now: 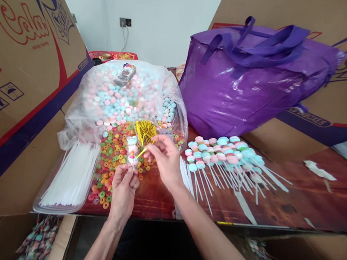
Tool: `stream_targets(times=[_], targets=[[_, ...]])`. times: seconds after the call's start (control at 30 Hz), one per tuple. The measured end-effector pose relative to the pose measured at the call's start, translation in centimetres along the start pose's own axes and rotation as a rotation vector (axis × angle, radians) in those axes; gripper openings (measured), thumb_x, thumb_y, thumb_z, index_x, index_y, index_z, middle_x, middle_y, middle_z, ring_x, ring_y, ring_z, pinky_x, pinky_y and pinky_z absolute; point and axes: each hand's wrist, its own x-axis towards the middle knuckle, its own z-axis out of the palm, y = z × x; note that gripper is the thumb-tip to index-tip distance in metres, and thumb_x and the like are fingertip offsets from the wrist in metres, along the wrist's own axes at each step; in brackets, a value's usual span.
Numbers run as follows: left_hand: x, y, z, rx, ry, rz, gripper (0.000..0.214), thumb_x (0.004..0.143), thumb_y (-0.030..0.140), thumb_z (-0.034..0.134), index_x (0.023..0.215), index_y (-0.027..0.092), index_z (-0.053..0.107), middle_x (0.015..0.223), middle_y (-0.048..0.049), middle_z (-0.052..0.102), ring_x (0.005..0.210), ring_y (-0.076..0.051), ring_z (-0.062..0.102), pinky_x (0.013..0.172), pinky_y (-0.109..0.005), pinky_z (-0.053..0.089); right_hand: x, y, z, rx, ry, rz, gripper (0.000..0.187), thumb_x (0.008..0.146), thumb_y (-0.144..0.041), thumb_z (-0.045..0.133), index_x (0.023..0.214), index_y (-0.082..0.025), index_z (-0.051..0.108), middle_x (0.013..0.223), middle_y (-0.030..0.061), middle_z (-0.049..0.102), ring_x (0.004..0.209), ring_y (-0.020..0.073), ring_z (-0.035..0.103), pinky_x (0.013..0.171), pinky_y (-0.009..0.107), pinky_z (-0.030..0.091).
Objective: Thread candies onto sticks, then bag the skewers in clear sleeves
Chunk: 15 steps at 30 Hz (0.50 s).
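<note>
My left hand (123, 186) is closed around the stick of a wrapped candy skewer (132, 149), holding it upright over the table edge. My right hand (165, 157) pinches a thin yellow twist tie (142, 151) whose end reaches the skewer just below the candy. A bunch of yellow twist ties (145, 130) lies just behind the hands. Colourful ring candies (111, 156) are spread on the table under and left of the skewer.
A clear bag of pastel candies (124, 96) sits behind. White sticks (72, 175) lie in a clear tray at left. Finished candy skewers (226, 158) are piled at right. A purple tote bag (247, 80) and cardboard boxes (18, 68) ring the brown table (293, 200).
</note>
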Motion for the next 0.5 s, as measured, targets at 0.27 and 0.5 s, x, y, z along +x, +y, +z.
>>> stream_targets(times=[0.27,0.5], targets=[[-1.4,-0.8,1.6,0.027,-0.118,-0.026,0.021,0.072,0.023,0.078,0.086,0.017,0.063,0.072,0.0019,0.059,0.056,-0.004,0.040,0.053,-0.016,0.035,-7.2,1.6,-0.7,-0.169,0.226,-0.004,0.008,0.082,-0.026,0.070,0.079,-0.019,0.067,0.076,-0.0005,0.068,0.071,0.0141,0.063,0.067,0.025,0.051],[-2.6,-1.3,2.4,0.101,-0.193,-0.020,0.021,0.074,0.023,0.076,0.088,0.021,0.060,0.075,0.0038,0.058,0.059,-0.005,0.045,0.057,-0.016,0.037,-8.0,0.6,-2.2,-0.213,0.146,0.049,0.008,0.083,-0.025,0.065,0.078,-0.019,0.065,0.075,0.0007,0.067,0.071,0.0164,0.063,0.065,0.027,0.050]])
